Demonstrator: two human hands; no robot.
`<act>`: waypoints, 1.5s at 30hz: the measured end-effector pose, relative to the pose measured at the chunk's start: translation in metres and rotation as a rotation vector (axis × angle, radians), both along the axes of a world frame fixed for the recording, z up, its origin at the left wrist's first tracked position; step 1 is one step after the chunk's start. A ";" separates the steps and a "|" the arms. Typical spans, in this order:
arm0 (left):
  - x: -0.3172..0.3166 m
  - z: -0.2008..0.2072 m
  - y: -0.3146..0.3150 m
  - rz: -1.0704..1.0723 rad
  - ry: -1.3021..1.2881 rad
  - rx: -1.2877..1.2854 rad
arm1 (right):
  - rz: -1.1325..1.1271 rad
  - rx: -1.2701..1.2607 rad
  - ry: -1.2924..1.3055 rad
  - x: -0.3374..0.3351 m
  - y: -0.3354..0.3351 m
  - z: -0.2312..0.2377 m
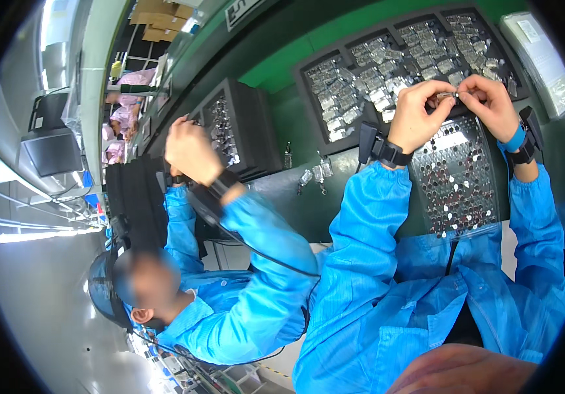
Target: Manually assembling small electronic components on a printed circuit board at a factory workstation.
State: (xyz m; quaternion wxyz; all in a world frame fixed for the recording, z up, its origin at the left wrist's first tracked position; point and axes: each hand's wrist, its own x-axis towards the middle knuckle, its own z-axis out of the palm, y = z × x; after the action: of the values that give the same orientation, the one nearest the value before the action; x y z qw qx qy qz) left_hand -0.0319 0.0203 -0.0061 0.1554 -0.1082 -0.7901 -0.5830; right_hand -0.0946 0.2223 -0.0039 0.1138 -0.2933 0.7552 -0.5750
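One dark green table (315, 217) stretches before us, carrying almost everything we have around our hands. At our left sits a co-worker (249, 315) in a blue coat and dark cap, with a blurred hand (194, 150) raised beside a stack of black trays (256, 125); what those fingers hold we cannot tell. Across the table from us lies a wide black tray (314, 108), split into four compartments, each heaped with shiny metal parts (377, 62). Nearer our body, below our hands, we have a clear sheet (452, 140) covered in rows of small round pieces, a few of them white. To the right of the wide tray rests a pale, see-through packet (540, 65).

Our left hand (420, 115) and right hand (492, 108) meet over the near edge of the wide tray, each with a black strap at the wrist; a blue band also circles our right one. Between the two trays, a few loose parts (322, 171) lie on the table. Smallest of all is the metal piece (450, 96) at our fingertips: thumb and forefinger of both hands pinch it, and its finer details are too small to make out.
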 end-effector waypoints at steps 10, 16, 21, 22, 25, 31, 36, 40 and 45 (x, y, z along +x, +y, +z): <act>-0.001 0.002 0.000 0.037 0.049 -0.014 | -0.034 -0.030 0.054 0.000 -0.006 -0.001; 0.002 0.006 0.005 0.072 0.091 -0.094 | -0.058 0.032 0.213 0.002 -0.012 0.000; 0.006 -0.005 0.012 0.212 0.335 -0.263 | -0.075 0.002 0.196 0.002 -0.013 -0.002; 0.006 -0.009 0.011 0.260 0.417 -0.314 | -0.074 -0.026 0.180 0.002 -0.015 -0.002; 0.012 -0.014 0.016 0.326 0.359 -0.194 | -0.085 -0.050 0.165 0.002 -0.016 -0.005; 0.018 -0.012 0.019 0.348 0.284 -0.130 | -0.071 -0.046 0.194 0.001 -0.015 -0.010; 0.021 -0.009 0.019 0.388 0.260 -0.129 | -0.074 -0.057 0.175 -0.001 -0.015 -0.013; 0.018 -0.010 0.018 0.440 0.280 -0.201 | -0.053 -0.069 0.236 -0.004 -0.007 -0.008; 0.017 -0.012 0.012 0.480 0.301 -0.236 | -0.076 -0.143 0.206 -0.023 -0.003 -0.005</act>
State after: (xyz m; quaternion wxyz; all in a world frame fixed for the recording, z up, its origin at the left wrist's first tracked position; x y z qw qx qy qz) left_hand -0.0149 0.0328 -0.0177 0.3906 -0.0208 -0.8234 -0.4110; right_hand -0.1171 0.2192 -0.0089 -0.0073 -0.3296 0.7306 -0.5979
